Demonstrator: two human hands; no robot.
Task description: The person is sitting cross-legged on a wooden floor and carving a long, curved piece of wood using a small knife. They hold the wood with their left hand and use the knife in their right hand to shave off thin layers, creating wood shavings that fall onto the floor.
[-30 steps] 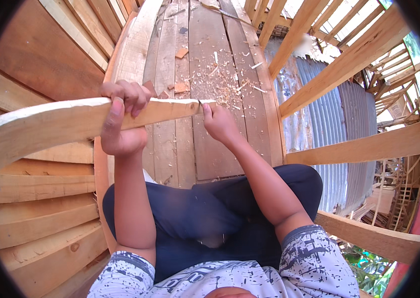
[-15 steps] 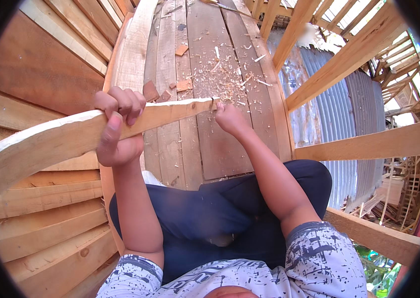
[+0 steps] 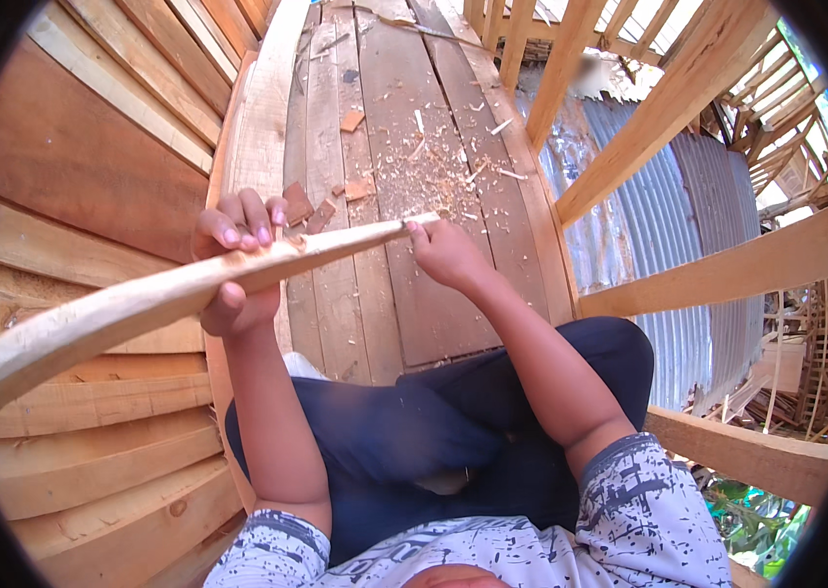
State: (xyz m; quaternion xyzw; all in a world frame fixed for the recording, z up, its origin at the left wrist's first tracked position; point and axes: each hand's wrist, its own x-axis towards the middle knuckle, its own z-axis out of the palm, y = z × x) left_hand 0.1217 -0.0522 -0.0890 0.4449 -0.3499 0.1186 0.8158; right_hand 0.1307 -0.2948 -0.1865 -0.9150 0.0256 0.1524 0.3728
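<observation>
A long, curved, tapering piece of pale wood (image 3: pixel 130 316) lies across in front of me, wide at the left and narrowing to a tip at the right. My left hand (image 3: pixel 254 309) is closed around its middle, fingers over the upper side and thumb on the near side. At the narrow tip, my right hand (image 3: pixel 453 257) pinches the wood between thumb and fingers. The palm side of the right hand is hidden. The far left end runs to the picture's dark rim. Both of my forearms come up over my crossed legs (image 3: pixel 385 421) in dark trousers.
Wood shavings (image 3: pixel 434 157) and small reddish-brown chips (image 3: pixel 359 188) are scattered on the plank floor (image 3: pixel 443 314). Stacked boards (image 3: pixel 91 402) line the left side. Wooden rails (image 3: pixel 708 257) stand at the right, with corrugated metal sheets (image 3: pixel 664 294) beyond. A thin strip lies at the far end.
The wood has rolled, so a broad pale upper face shows where a side face showed before. Its narrow tip sits slightly lower. My left fingers have shifted and straightened a little.
</observation>
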